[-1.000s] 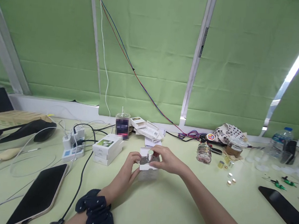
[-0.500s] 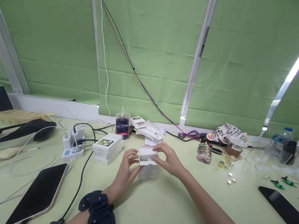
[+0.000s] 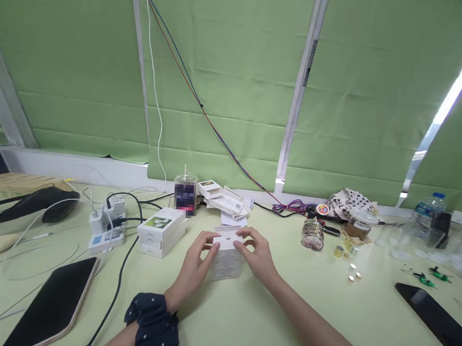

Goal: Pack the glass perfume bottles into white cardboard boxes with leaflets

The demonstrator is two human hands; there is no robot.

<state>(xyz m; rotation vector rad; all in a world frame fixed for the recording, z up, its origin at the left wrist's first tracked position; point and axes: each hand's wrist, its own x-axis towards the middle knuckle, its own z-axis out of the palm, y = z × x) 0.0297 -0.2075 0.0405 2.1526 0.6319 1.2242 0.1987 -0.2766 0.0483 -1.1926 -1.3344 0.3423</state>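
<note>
A small white cardboard box (image 3: 226,266) stands upright on the pale green table, with printing on its near side. My left hand (image 3: 194,266) grips its left top edge between thumb and fingers. My right hand (image 3: 259,258) has its thumb and fingertips on the right top corner. An inner flap with a small notch covers the top, while the lid rises behind it. Whatever lies inside the box is hidden. To the left is a stack of similar white boxes (image 3: 162,234) with a green picture on top.
Behind are opened white boxes (image 3: 226,202) and a cup with a straw (image 3: 185,196). Leftward are a power strip (image 3: 107,238), cables and a phone (image 3: 55,300). Rightward are a glass jar (image 3: 313,234), small gold pieces (image 3: 339,251), a lidded tub (image 3: 359,226) and a black slab (image 3: 435,322).
The box's opening showed before; now the near flap lies folded over it. Both thumbs have shifted to the front top edge. The view has turned slightly right.
</note>
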